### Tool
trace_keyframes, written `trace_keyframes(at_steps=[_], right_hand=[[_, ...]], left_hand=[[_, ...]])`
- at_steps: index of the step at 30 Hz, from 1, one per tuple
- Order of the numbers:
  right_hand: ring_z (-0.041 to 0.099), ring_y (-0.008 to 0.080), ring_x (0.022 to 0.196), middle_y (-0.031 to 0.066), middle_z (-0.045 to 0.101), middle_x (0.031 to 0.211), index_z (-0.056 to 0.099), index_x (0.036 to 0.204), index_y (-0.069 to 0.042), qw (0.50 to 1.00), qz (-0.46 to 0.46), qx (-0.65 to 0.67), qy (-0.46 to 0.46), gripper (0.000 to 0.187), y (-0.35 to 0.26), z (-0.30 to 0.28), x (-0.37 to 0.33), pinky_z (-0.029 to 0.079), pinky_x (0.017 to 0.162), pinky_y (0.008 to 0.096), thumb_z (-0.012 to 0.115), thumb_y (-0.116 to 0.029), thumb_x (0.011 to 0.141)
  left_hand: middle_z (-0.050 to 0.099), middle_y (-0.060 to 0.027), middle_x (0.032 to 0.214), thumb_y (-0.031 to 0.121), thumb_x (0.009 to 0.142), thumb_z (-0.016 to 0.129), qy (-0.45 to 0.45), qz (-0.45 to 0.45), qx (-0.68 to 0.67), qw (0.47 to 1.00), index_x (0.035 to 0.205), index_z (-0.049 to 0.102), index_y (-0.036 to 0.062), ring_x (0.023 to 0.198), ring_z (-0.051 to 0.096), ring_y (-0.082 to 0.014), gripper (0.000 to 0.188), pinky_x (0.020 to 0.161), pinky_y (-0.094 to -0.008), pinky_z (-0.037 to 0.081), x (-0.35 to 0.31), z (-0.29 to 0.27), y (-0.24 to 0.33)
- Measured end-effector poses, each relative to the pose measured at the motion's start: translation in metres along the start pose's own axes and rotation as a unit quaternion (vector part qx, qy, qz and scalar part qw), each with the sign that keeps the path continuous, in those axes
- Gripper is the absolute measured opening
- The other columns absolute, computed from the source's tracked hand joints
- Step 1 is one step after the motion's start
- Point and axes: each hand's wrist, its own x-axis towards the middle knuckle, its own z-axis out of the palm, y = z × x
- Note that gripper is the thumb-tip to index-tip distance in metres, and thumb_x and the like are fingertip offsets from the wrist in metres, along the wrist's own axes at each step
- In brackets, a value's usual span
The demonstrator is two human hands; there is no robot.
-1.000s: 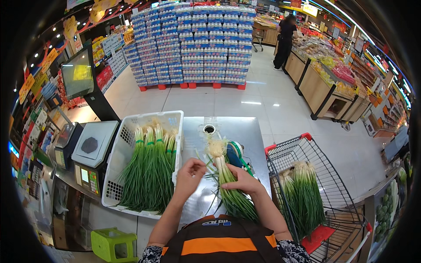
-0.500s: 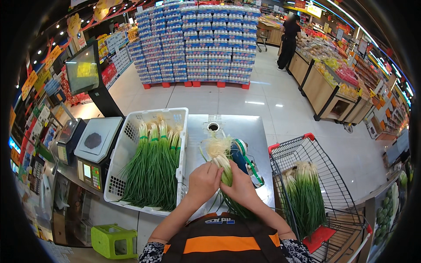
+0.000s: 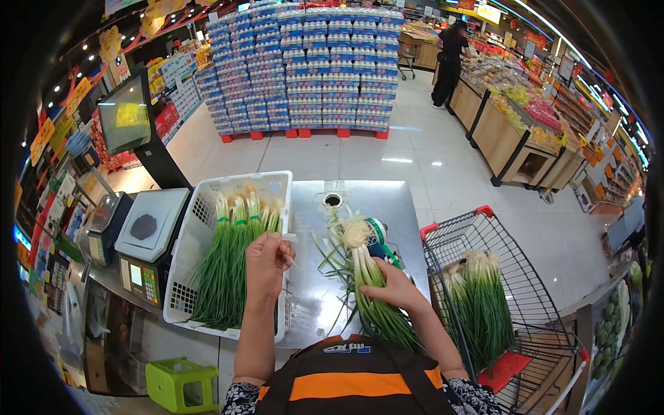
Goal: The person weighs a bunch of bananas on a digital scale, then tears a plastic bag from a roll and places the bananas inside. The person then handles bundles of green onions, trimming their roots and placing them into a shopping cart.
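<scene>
My right hand (image 3: 399, 287) is wrapped around a loose bunch of spring onions (image 3: 366, 273) on the steel table (image 3: 318, 294), their pale roots pointing away from me. At the right rim of the white plastic crate (image 3: 285, 187), my left hand (image 3: 266, 259) is raised in a pinch. A thin pale strip (image 3: 288, 260), apparently a peeled onion skin, sticks out of its fingers. Beside the bunch's roots stands a blue tape dispenser (image 3: 375, 250) with green tape, partly hidden. Trimmed green leaves (image 3: 333, 261) lie left of the bunch. Spring onions bound with green tape (image 3: 235, 270) fill the crate.
A wire shopping cart (image 3: 515, 277) with more spring onions (image 3: 481, 304) stands at the right. Left of the crate is a weighing scale (image 3: 149, 225) and a screen (image 3: 126, 114). A green stool (image 3: 181, 384) is on the floor. Stacked blue-and-white packs (image 3: 304, 72) rise ahead.
My left hand has left the bunch and moved left to the crate's rim, carrying a thin strip. My right hand has shifted slightly right along the bunch, now spread lower and more visible.
</scene>
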Motion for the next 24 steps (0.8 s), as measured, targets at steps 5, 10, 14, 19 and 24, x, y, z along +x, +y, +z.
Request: trace_keyframes(at_steps=[5,10,14,19,24], right_hand=[[0.053,0.0111,0.091,0.0023,0.055,0.102,0.038,0.135,-0.003,0.953,0.024,0.287,-0.089,0.078,0.009,-0.007,0.003,0.043,0.082,0.0247,0.074,-0.022,0.069],[0.051,0.0121,0.099,0.0019,0.055,0.107,0.034,0.139,-0.005,0.937,-0.002,0.331,-0.115,0.081,0.027,-0.005,0.005,0.041,0.088,0.0267,0.074,-0.024,0.071],[0.054,0.0187,0.103,0.0094,0.056,0.113,0.034,0.137,-0.003,0.990,-0.042,0.133,-0.028,0.080,0.016,0.007,0.004,0.042,0.089,0.0302,0.073,-0.030,0.073],[0.057,0.0277,0.106,0.0196,0.055,0.118,0.036,0.134,-0.002,0.992,-0.033,-0.106,0.063,0.074,-0.013,-0.002,-0.003,0.044,0.090,0.0343,0.072,-0.028,0.074],[0.050,0.0371,0.109,0.0240,0.049,0.120,0.030,0.135,0.004,0.955,-0.062,-0.247,0.155,0.079,-0.005,0.009,-0.006,0.041,0.091,0.0383,0.070,-0.034,0.078]], left_hand=[[0.057,-0.0006,0.079,0.006,0.089,0.052,-0.026,0.105,0.409,0.906,0.096,0.058,0.0035,0.069,0.054,-0.0081,0.010,0.059,-0.0208,0.044,0.000,-0.006,-0.047],[0.058,-0.0030,0.076,0.008,0.086,0.058,-0.142,0.049,0.407,0.901,0.092,0.057,0.0021,0.066,0.053,-0.0089,0.009,0.060,-0.0224,0.044,-0.026,0.040,-0.055],[0.055,-0.0042,0.067,0.015,0.085,0.060,-0.160,0.068,0.438,0.882,0.080,0.056,0.0016,0.060,0.050,-0.0095,0.015,0.056,-0.0241,0.041,-0.026,0.054,-0.058],[0.047,0.0019,0.063,0.018,0.093,0.050,0.018,0.074,0.212,0.974,0.074,0.050,0.0060,0.056,0.043,-0.0071,0.023,0.050,-0.0227,0.034,0.001,0.017,-0.064],[0.054,-0.0015,0.083,0.011,0.094,0.047,0.013,0.030,0.181,0.983,0.096,0.053,0.0041,0.072,0.050,-0.0080,0.010,0.063,-0.0203,0.040,0.008,-0.008,-0.039]])
